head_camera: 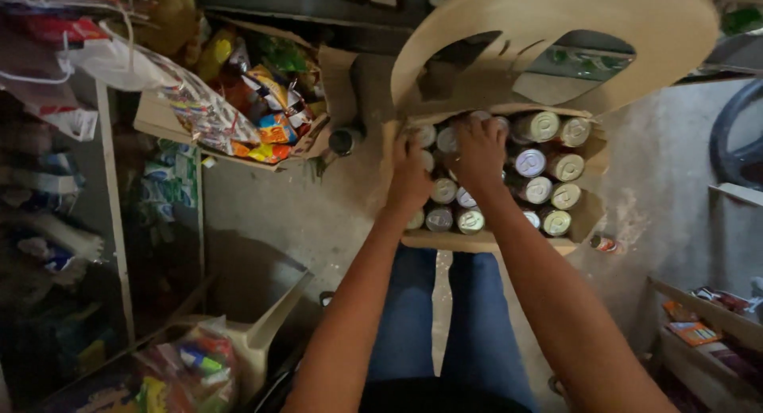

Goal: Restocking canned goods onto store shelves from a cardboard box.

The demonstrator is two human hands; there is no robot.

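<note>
Down among the tins, both hands work: the left hand (411,174) and right hand (479,151) curl over can tops, grip unclear. The cans (548,165) stand upright in a cardboard box (590,214) on the floor (318,214), past the knees.

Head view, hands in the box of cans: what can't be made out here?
- Left hand and right hand: fingertips hidden among the cans; grip unclear.
- Cans under both hands: covered.
- Cardboard box: near wall partly hidden by the forearms.
- Can sides: only tops show.
- Snack packets: small, dim.
</note>
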